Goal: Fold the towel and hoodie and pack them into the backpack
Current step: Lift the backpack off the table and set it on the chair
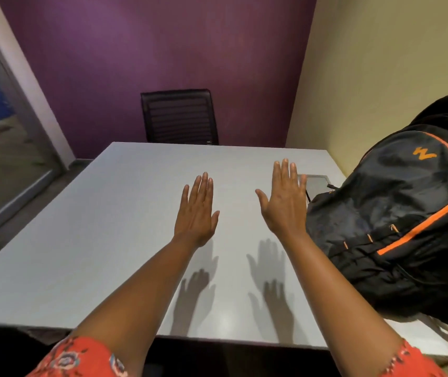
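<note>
A black backpack with orange piping and an orange logo stands on the right side of the pale grey table. My left hand hovers above the table's middle, palm down, fingers straight and together, holding nothing. My right hand hovers beside it, just left of the backpack, fingers straight, also holding nothing. Both hands cast shadows on the tabletop. No towel or hoodie is in view.
A black chair stands behind the table's far edge against a purple wall. A grey cable cover plate is set in the tabletop behind the backpack. A glass door is at the left, a cream wall at the right.
</note>
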Available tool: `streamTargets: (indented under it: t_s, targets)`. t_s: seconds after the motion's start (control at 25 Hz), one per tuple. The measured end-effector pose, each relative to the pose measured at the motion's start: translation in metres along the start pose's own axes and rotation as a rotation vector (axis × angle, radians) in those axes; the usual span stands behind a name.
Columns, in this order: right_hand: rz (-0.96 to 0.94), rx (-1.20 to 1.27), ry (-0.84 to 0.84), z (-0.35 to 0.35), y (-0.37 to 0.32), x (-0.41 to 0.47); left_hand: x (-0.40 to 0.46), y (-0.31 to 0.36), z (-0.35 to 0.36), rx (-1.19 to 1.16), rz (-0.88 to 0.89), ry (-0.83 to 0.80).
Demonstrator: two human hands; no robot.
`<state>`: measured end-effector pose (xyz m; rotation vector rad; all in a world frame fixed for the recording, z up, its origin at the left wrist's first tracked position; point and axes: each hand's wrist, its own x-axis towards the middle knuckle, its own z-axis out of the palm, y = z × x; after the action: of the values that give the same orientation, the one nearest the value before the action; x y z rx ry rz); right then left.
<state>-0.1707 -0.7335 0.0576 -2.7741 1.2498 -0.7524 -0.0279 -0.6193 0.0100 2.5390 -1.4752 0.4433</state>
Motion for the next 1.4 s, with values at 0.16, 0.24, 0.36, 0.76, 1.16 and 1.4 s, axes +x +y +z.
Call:
streamTargets:
  t_s: [0.16,0.24,0.36,0.76,1.16,1.4]
  targets:
    - [-0.107,0.152,-0.011,0.010,-0.044,-0.021,-0.033,-0.026,-0.016,0.080,-0.130,0.041]
    - [-0.171,0.227,-0.023,0.014,-0.062,-0.030,-0.050,-0.035,-0.022,0.116,-0.194,0.050]
    - [-0.295,0.299,-0.090,0.015,-0.079,-0.042,-0.078,-0.045,-0.033,0.184,-0.277,0.058]
    - [-0.509,0.588,-0.142,0.011,-0.142,-0.111,-0.197,-0.065,-0.070,0.403,-0.587,-0.112]
    - [-0.808,0.555,-0.320,-0.020,-0.210,-0.160,-0.269,-0.085,-0.116,0.473,-0.784,-0.075]
    - [-0.980,0.584,-0.368,-0.042,-0.255,-0.207,-0.334,-0.097,-0.141,0.479,-0.923,-0.057]
